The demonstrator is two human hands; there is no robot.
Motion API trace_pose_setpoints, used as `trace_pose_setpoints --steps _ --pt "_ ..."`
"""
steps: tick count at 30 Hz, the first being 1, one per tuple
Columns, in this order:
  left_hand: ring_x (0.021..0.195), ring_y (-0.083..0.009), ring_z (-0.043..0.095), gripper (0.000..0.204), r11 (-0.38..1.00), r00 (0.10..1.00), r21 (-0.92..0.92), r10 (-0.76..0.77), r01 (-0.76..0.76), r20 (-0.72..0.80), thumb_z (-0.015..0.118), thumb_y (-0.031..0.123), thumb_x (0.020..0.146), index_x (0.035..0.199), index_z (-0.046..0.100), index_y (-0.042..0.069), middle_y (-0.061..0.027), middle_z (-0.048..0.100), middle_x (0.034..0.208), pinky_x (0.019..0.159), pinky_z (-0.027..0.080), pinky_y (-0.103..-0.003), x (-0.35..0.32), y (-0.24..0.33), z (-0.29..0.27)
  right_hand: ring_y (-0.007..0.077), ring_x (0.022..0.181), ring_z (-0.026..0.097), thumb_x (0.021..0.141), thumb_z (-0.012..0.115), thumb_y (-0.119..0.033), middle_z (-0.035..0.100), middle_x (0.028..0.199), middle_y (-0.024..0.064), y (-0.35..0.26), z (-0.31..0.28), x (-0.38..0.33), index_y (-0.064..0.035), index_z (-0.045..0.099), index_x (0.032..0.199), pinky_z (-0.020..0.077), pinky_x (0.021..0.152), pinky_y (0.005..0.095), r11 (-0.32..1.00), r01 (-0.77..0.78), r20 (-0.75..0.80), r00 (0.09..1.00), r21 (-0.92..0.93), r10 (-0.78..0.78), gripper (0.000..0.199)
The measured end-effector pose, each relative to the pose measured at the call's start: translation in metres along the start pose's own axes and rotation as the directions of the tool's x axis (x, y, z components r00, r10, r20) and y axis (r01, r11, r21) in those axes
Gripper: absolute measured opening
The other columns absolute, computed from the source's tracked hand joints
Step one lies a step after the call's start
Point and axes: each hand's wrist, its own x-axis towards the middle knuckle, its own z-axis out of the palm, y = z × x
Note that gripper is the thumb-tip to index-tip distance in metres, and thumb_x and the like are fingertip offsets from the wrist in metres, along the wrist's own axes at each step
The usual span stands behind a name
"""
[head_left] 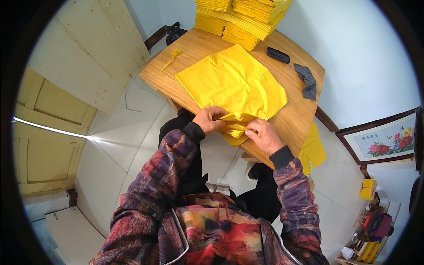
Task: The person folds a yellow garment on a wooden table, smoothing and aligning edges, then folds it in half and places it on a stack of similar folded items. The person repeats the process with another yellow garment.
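Observation:
A large yellow sheet (232, 81), thin and soft like paper or cloth, lies over the front of the wooden table (194, 53). Its near edge is gathered into several narrow folds at the table's front edge. My left hand (210, 120) pinches the left end of these folds, its fingers partly hidden by the sheet. At the right end, my right hand (264, 136) is closed on the folds between thumb and fingers. Part of the sheet hangs below the table edge between my hands.
Tall stacks of folded yellow sheets (240, 20) stand at the table's back. A black oblong object (278, 55) and a dark grey textured piece (305, 81) lie on the right; a twisted yellow scrap (172, 58) lies on the left. More yellow material (312, 148) hangs beyond the right edge. A framed flower picture (382, 139) leans nearby.

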Motion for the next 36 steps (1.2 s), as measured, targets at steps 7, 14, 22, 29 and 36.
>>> trace_pose_setpoints --steps 7,14,22,29,36 --pt "0.104 -0.0190 0.061 0.036 0.986 0.985 0.053 0.155 -0.159 0.081 0.062 -0.008 0.074 0.110 0.064 -0.002 -0.0086 0.064 0.110 0.095 0.047 -0.029 0.001 -0.005 -0.001 0.0353 0.087 0.060 0.087 0.065 -0.019 0.062 0.088 0.0163 -0.003 -0.002 0.003 -0.0011 0.063 0.087 0.0483 0.073 0.0422 1.000 -0.013 0.014 1.000 0.006 0.013 0.018" --pt "0.092 -0.0141 0.061 0.021 0.955 0.972 0.213 0.226 -0.209 -0.059 0.068 -0.004 0.079 0.100 0.066 -0.002 -0.0050 0.064 0.100 0.082 0.050 -0.027 0.003 -0.016 0.006 0.0347 0.094 0.060 0.083 0.069 -0.016 0.063 0.098 0.0156 -0.013 0.004 -0.007 -0.0008 0.062 0.097 0.0494 0.082 0.0398 0.999 -0.038 -0.095 0.995 -0.021 0.036 0.022" --pt "0.069 -0.0069 0.053 0.011 0.990 0.989 0.138 -0.012 0.032 -0.145 0.065 0.009 0.090 0.095 0.066 -0.001 0.0043 0.059 0.074 0.064 0.046 -0.025 0.009 -0.013 0.008 0.0359 0.115 0.050 0.072 0.079 -0.011 0.052 0.125 0.0151 -0.011 0.030 -0.028 -0.0068 0.052 0.116 0.0441 0.096 0.0427 0.982 0.040 -0.313 0.945 -0.184 -0.097 0.051" --pt "0.065 -0.0062 0.047 0.015 0.965 0.985 0.259 0.000 0.046 -0.175 0.067 0.013 0.090 0.085 0.062 -0.001 0.0048 0.052 0.070 0.058 0.042 -0.026 0.007 -0.005 0.006 0.0358 0.123 0.046 0.073 0.076 -0.006 0.051 0.133 0.0125 -0.016 0.030 -0.030 -0.0049 0.063 0.103 0.0420 0.102 0.0425 0.954 0.083 -0.312 0.934 -0.290 -0.176 0.033" --pt "0.067 -0.0053 0.048 0.014 0.976 0.987 0.217 0.019 0.015 -0.157 0.067 0.012 0.090 0.088 0.063 -0.001 0.0049 0.054 0.072 0.060 0.043 -0.025 0.010 -0.017 0.005 0.0348 0.125 0.045 0.078 0.070 -0.006 0.053 0.133 0.0114 -0.013 0.030 -0.021 -0.0025 0.066 0.084 0.0423 0.101 0.0419 0.917 0.144 -0.252 0.935 -0.373 -0.249 0.008"
